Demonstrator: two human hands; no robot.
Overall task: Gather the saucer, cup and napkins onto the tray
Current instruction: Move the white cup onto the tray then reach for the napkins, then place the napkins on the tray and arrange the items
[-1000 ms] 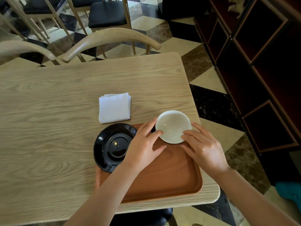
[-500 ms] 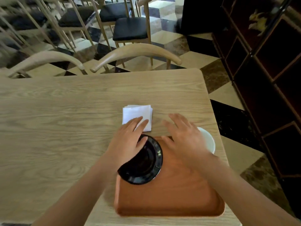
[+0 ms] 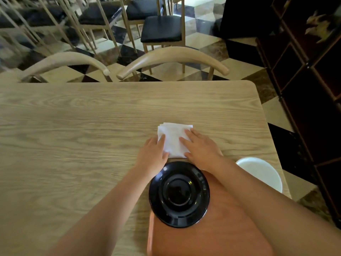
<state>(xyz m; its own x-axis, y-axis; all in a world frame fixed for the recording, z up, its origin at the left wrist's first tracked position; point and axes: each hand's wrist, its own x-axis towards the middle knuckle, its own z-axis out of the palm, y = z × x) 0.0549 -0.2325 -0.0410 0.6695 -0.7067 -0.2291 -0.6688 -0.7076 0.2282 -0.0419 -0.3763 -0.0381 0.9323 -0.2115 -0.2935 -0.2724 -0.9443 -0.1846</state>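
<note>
Both hands, left [image 3: 154, 154] and right [image 3: 201, 150], are lying spread flat, flanking the napkins [image 3: 173, 139], probably squaring them for the tray [image 3: 221, 233].

Glossy black saucer [image 3: 179, 194] — matt wood-grain table [image 3: 73, 135], soft paper napkins [image 3: 172, 139].

A pale wood-grain worktop [image 3: 92, 137] filled the foreground. Beyond it stood wooden chairs [image 3: 171, 58] with black cushions [image 3: 162, 28] on a checkered marble floor [image 3: 203, 43]. Dark shelving [image 3: 310, 85] lined the right side.
</note>
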